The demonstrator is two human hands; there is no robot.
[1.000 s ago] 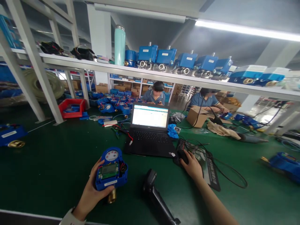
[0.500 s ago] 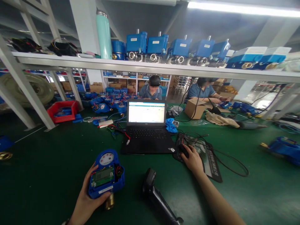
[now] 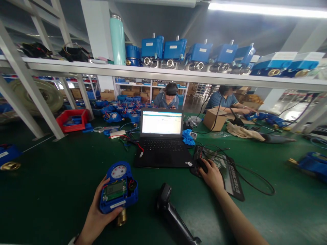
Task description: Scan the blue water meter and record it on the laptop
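Blue meter (image 3: pixel 119 188) in L hand (image 3: pixel 95 214) has wht dial (image 3: pixel 119 172), grn PCB (image 3: pixel 109 196), brass end (image 3: pixel 122 218).

Mtr (image 3: pixel 116 189) L of scanner (image 3: pixel 176 218); mouse (image 3: pixel 202 165) on mat (image 3: pixel 231 178), R of laptop (image 3: pixel 162 144)

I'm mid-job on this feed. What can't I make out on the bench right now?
All in the head view:
- Text on the laptop screen: too small and washed out.
- Print on the white label of the held blue meter: too small.
- Left hand's other fingers: mostly hidden behind that meter.
- Mouse buttons: covered by the right hand.
- Blue unit at far right: blurred, cut off by the right edge.
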